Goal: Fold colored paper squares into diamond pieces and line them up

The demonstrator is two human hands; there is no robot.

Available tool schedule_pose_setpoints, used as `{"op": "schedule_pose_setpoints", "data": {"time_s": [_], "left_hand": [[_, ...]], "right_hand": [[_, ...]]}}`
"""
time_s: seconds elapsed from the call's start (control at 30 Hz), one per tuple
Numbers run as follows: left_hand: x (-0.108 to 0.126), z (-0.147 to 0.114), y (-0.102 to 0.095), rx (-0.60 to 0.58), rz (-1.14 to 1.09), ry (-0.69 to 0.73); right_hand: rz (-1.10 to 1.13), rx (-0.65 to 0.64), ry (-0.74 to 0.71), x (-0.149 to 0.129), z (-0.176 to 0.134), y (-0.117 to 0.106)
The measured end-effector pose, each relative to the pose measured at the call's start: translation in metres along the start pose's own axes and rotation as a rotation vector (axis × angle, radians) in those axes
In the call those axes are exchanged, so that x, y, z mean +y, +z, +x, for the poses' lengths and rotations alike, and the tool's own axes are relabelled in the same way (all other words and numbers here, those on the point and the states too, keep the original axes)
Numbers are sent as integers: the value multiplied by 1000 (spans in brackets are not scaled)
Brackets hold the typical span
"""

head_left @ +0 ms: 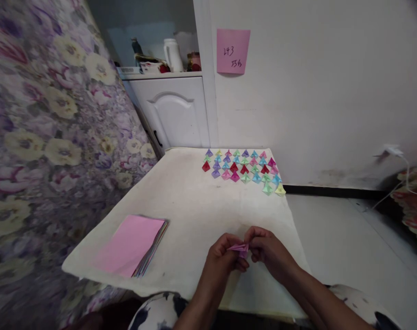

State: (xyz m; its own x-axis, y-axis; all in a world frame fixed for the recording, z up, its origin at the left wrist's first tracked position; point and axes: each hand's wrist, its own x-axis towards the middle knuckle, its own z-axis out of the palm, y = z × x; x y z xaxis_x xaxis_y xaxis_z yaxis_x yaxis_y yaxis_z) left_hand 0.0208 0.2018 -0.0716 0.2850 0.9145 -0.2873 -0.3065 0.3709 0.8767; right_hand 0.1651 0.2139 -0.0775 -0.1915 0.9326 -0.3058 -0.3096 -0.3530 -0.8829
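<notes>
A small piece of folded pink paper (241, 249) is held up between my two hands, above the near right part of the table (191, 220). My left hand (225, 254) pinches it from the left, fingers closed round its lower side. From the right, my right hand (263, 245) grips its upper right edge with thumb and fingertips. Part of the paper is hidden behind the fingers. Beyond the hands, several rows of small folded paper pieces (244, 168) in many colours stand at the far right of the table.
A stack of coloured paper (136, 240), pink on top, lies at the table's left. A white cabinet (177, 110) and a wall with a pink note (233, 51) stand behind. A floral curtain (63, 137) hangs at the left; a white cable (407, 174) runs down at the right.
</notes>
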Motion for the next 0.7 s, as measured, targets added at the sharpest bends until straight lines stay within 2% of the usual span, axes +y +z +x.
{"op": "schedule_pose_setpoints", "data": {"time_s": [0.23,0.37,0.5,0.6,0.7], "left_hand": [[8,-6,-3,-56,-97,-24],[5,-5,-1,-37,-28,-11],[-1,1,-4,4,22,17],[0,2,-5,18,51,54],[3,-2,-2,72,162,151]], "right_hand": [[-422,112,-371,-6,-7,1],[-540,113,-459,-7,-11,3],[-477,48,-435,-7,-12,3],[-305,14,-333,-7,-10,2],[-308,12,-222,-4,-7,3]]}}
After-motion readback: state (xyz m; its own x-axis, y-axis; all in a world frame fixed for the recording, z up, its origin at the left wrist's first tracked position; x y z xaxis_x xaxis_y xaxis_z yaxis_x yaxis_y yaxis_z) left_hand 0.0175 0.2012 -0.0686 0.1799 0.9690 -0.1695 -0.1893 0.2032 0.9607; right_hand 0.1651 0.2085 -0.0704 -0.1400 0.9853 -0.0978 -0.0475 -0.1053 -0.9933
